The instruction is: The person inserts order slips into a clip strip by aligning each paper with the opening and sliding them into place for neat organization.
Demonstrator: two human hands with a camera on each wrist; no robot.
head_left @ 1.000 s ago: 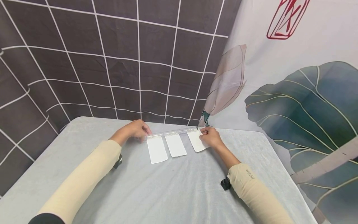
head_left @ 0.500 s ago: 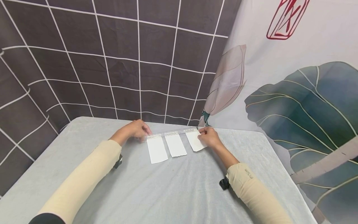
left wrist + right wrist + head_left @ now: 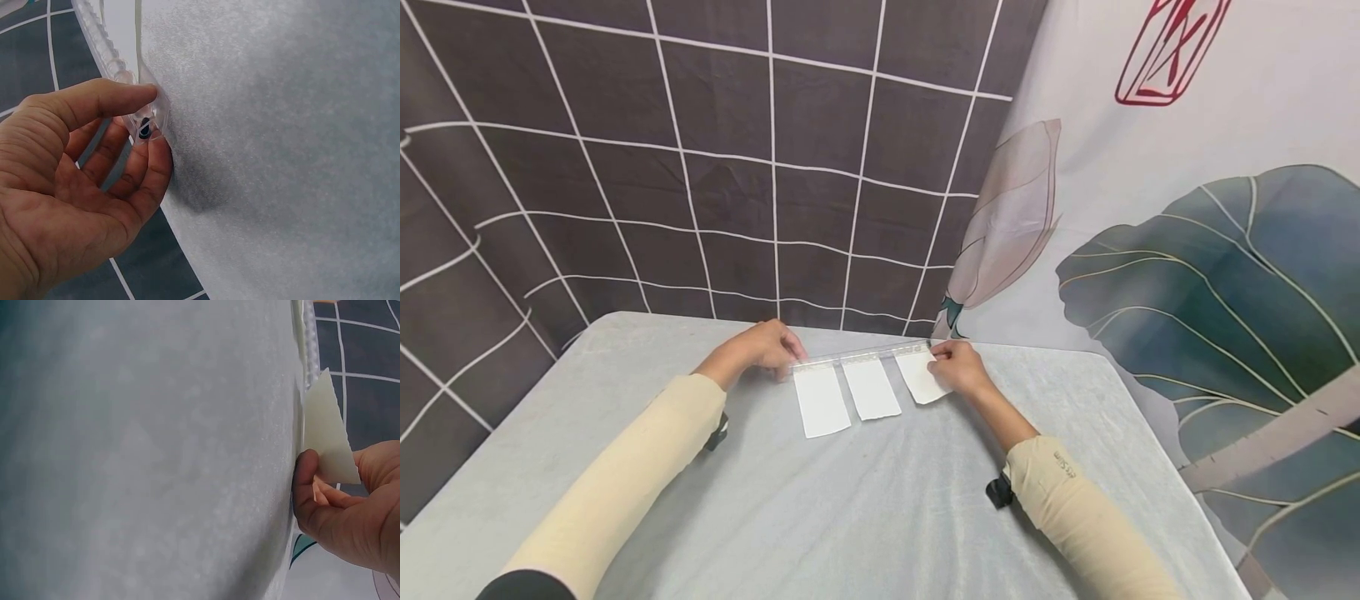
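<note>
A clear plastic strip (image 3: 886,350) lies across the far part of the table, with three white paper slips along its near side. My left hand (image 3: 771,345) pinches the strip's left end; in the left wrist view the thumb lies over the clear plastic (image 3: 164,111), and a small dark piece (image 3: 145,128) shows inside it. The left slip (image 3: 822,403) and middle slip (image 3: 872,392) hang down from the strip. My right hand (image 3: 962,367) pinches the right slip (image 3: 917,380) by its right edge. In the right wrist view that paper (image 3: 328,428) stands out past the fingers.
A pale grey cloth (image 3: 850,508) covers the table, whose far edge runs just behind the strip. Beyond it hangs a dark curtain (image 3: 715,192) with a white grid. A white curtain (image 3: 1150,167) with printed leaves is at the right.
My right hand has shifted slightly left along the strip with the right slip, narrowing the gap to the middle slip. The left hand and the other slips look unmoved.
</note>
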